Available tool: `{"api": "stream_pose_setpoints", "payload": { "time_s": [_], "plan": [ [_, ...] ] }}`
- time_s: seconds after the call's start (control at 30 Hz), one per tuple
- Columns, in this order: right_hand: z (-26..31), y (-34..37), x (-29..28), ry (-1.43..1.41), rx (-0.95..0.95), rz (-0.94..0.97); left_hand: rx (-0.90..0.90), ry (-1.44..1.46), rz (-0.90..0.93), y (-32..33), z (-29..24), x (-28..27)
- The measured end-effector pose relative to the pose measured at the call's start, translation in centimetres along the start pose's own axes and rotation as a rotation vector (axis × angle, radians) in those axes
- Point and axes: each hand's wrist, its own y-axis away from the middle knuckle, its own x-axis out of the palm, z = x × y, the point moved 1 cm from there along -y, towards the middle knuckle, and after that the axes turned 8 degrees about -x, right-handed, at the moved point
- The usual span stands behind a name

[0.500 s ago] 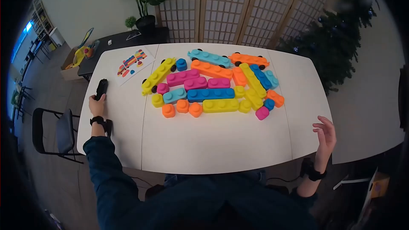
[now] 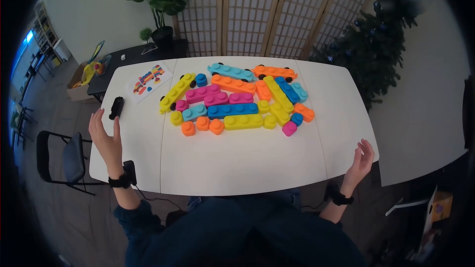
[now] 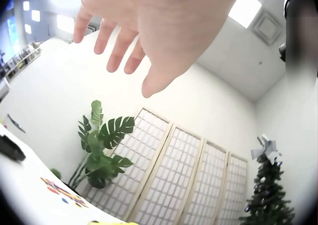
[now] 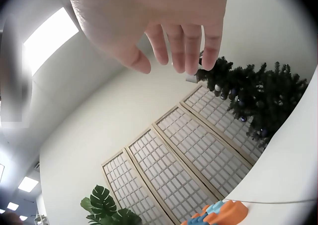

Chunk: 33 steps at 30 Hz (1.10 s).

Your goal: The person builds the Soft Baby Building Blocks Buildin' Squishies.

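In the head view my left hand (image 2: 107, 141) is raised over the table's left side with straight, spread fingers and nothing in it. Just beyond its fingertips a small black object (image 2: 116, 108) lies on the white table. My right hand (image 2: 360, 160) hovers by the right front edge, its fingers relaxed and holding nothing. Toy building blocks are grouped in the middle: a long blue block (image 2: 232, 111), a long yellow block (image 2: 243, 121), magenta blocks (image 2: 203, 93) and small orange blocks (image 2: 216, 127) among several others. Wheeled bases in yellow (image 2: 177, 93), light blue (image 2: 231, 72) and orange (image 2: 275, 72) border the group.
A printed picture sheet (image 2: 150, 80) lies at the back left of the table (image 2: 242, 163). Behind stand a potted plant (image 2: 162, 34), a folding screen (image 2: 247, 15) and a decorated fir tree (image 2: 366, 54). A folding chair (image 2: 73, 155) stands at the left.
My left hand has let go of the black object and lifted back toward me, fingers spreading. The right hand has moved inward and slightly down. The head view has shifted a little.
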Motion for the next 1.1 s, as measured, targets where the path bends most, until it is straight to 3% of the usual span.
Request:
{"api": "stream_pose_setpoints", "payload": {
  "time_s": [0.1,0.17,0.3,0.47,1.1],
  "plan": [
    [0.2,0.6,1.5,0.023,0.019,-0.076,-0.112,0.187,-0.016,3.1,-4.3,-3.4],
    [1.0,0.6,2.8,0.095,-0.051,0.048,-0.358,0.454,0.092,5.2,-6.4,-3.9],
    [2.6,0.7,3.9,0.154,-0.105,0.161,-0.328,0.634,0.139,7.5,-10.3,-4.1],
    [1.4,1.2,3.7,0.116,-0.041,0.151,-0.329,0.709,0.163,8.1,-12.1,-4.0],
    [1.5,0.0,8.7,0.025,-0.047,0.22,-0.379,0.724,0.294,7.8,-11.7,-2.6]
  ]
}}
